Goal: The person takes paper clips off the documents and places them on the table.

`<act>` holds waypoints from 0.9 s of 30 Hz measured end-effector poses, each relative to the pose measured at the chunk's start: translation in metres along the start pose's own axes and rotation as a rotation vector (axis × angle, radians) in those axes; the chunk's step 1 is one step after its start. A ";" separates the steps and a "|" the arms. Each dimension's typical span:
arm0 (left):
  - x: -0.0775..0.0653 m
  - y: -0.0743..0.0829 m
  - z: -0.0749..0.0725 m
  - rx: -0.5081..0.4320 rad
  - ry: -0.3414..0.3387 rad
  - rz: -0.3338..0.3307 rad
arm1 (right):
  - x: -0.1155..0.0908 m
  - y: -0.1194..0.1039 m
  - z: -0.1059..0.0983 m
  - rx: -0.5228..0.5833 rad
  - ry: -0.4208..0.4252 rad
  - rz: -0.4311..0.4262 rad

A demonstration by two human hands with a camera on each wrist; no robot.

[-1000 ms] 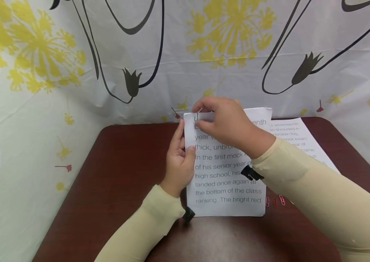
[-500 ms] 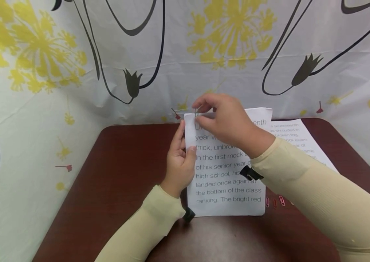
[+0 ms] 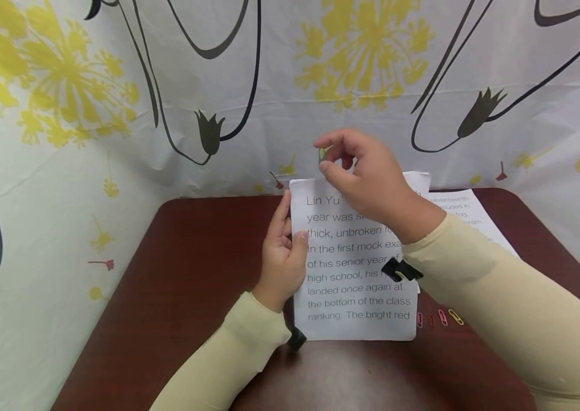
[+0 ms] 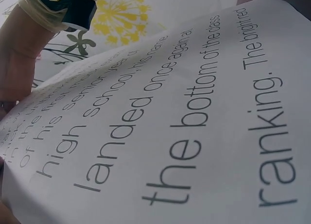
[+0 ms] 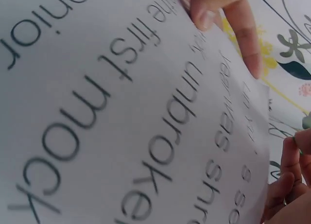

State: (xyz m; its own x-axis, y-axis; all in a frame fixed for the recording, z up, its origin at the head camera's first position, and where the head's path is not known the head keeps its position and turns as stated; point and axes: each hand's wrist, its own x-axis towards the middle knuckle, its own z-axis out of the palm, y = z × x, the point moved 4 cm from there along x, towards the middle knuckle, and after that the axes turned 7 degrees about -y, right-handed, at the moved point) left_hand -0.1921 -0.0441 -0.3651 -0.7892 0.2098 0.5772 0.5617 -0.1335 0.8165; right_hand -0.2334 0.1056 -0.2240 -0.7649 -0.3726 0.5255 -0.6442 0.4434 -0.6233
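Note:
Printed sheets of paper (image 3: 354,330) stand nearly upright above the table, large black text facing me. My left hand (image 3: 284,260) grips their left edge, its thumb on the front and its fingers behind. Above the top edge, my right hand (image 3: 372,180) pinches a small green paper clip (image 3: 322,154) between thumb and fingers, apart from the paper. In the right wrist view the left thumb (image 5: 206,19) presses on the sheet (image 5: 112,136), and part of the right hand (image 5: 291,190) shows at the right border. The paper (image 4: 194,136) fills most of the left wrist view.
Another printed sheet (image 3: 477,220) lies on the dark red-brown table (image 3: 208,274) at the right, partly behind my right arm. Several paper clips lie in a row beside the held sheets, among them a yellow paper clip (image 3: 456,317). A patterned curtain (image 3: 269,74) hangs behind.
The green paper clip was at the sheets' top edge; my right hand has lifted it up and slightly right, off the paper. My left hand has hardly moved.

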 end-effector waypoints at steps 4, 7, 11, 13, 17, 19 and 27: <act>0.000 0.000 0.000 0.011 -0.003 0.001 | -0.003 -0.001 -0.007 0.031 0.001 -0.016; 0.000 -0.001 -0.001 0.014 -0.002 0.001 | -0.006 -0.002 -0.013 0.047 -0.002 -0.013; 0.000 -0.001 -0.001 0.009 0.005 0.000 | -0.012 0.000 -0.023 0.042 -0.021 0.005; 0.000 -0.001 -0.001 0.005 0.011 0.003 | -0.016 0.001 -0.028 0.028 -0.033 0.011; 0.000 -0.001 -0.002 0.007 0.019 0.014 | -0.025 0.004 -0.040 0.010 -0.059 0.012; 0.000 -0.001 -0.002 0.013 0.024 0.021 | -0.031 0.005 -0.047 0.011 -0.073 0.012; 0.000 -0.002 -0.003 0.027 0.031 0.016 | -0.060 0.020 -0.073 0.015 -0.150 -0.007</act>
State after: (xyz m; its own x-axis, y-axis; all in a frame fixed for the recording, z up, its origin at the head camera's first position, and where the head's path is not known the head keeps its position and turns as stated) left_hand -0.1942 -0.0465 -0.3664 -0.7870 0.1775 0.5908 0.5807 -0.1102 0.8066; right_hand -0.1996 0.1964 -0.2255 -0.7512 -0.4937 0.4382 -0.6486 0.4288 -0.6288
